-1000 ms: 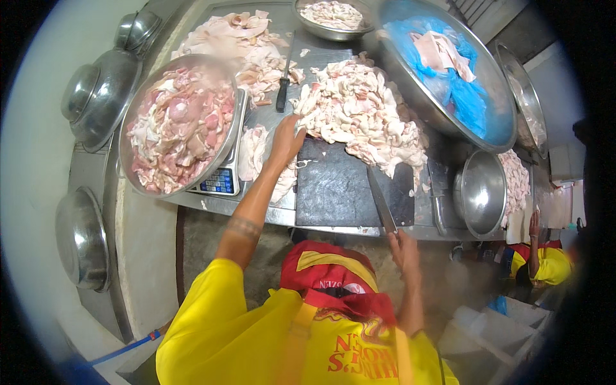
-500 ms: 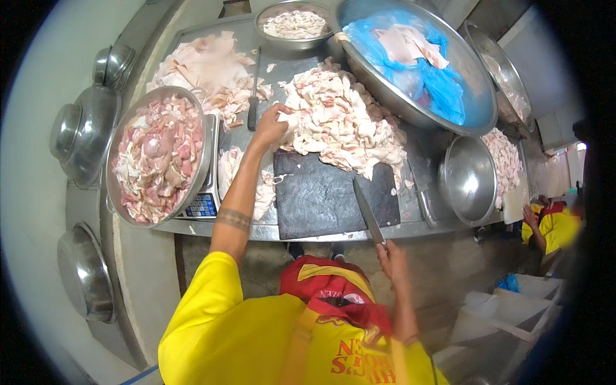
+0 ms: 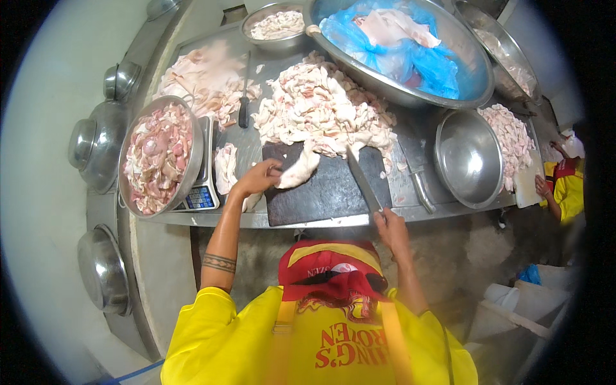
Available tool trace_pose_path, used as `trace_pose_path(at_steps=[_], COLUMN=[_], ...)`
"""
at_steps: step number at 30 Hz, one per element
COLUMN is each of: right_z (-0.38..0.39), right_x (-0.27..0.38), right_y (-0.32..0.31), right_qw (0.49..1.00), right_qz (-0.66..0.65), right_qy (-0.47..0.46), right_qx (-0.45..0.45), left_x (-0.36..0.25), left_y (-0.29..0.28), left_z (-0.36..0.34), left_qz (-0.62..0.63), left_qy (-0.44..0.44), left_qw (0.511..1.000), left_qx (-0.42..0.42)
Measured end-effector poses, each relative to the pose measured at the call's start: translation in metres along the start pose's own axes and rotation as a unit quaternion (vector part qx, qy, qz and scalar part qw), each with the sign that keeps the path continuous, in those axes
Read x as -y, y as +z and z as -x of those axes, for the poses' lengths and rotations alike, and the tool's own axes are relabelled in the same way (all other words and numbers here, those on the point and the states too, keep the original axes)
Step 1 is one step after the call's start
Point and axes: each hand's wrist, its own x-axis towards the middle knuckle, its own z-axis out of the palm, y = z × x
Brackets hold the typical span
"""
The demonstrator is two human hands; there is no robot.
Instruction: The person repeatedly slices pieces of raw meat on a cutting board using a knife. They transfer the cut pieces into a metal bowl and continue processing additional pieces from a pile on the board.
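My left hand pinches the end of a pale strip of fatty meat, which lies across the dark cutting board. In my right hand is a knife by its handle, its long blade slanting over the board with its tip close to the heap. Behind the board rises a big heap of pale meat strips, some of them overlapping the board's far edge. A small loose piece of meat lies on the table beyond my left hand.
Left, a bowl of pinkish meat sits on a scale. A dark-handled knife and another knife flank the heap. An empty steel bowl and a large basin with blue plastic stand right; a co-worker is beyond.
My left hand has come back from the heap toward me, drawing a meat strip onto the board. The knife stays in my right hand, its tip at the heap's near edge.
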Motion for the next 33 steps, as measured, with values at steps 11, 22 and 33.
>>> trace_pose_path(at_steps=[11, 22, 33], right_z=[-0.013, -0.008, -0.001], right_x=[-0.027, -0.042, -0.027], right_y=[-0.01, -0.011, -0.008], right_qw=[0.998, 0.998, 0.997], right_qz=[-0.042, -0.055, -0.066], right_qy=[0.007, -0.009, -0.027], right_qx=[0.037, 0.038, 0.02], left_x=[-0.006, -0.075, 0.006], left_y=[0.117, 0.095, 0.102], left_z=[-0.061, -0.005, -0.021], left_qz=[-0.317, 0.426, -0.385], left_qy=[0.084, 0.073, 0.268], left_qw=[0.907, 0.901, 0.84], left_qx=[-0.266, 0.031, -0.274])
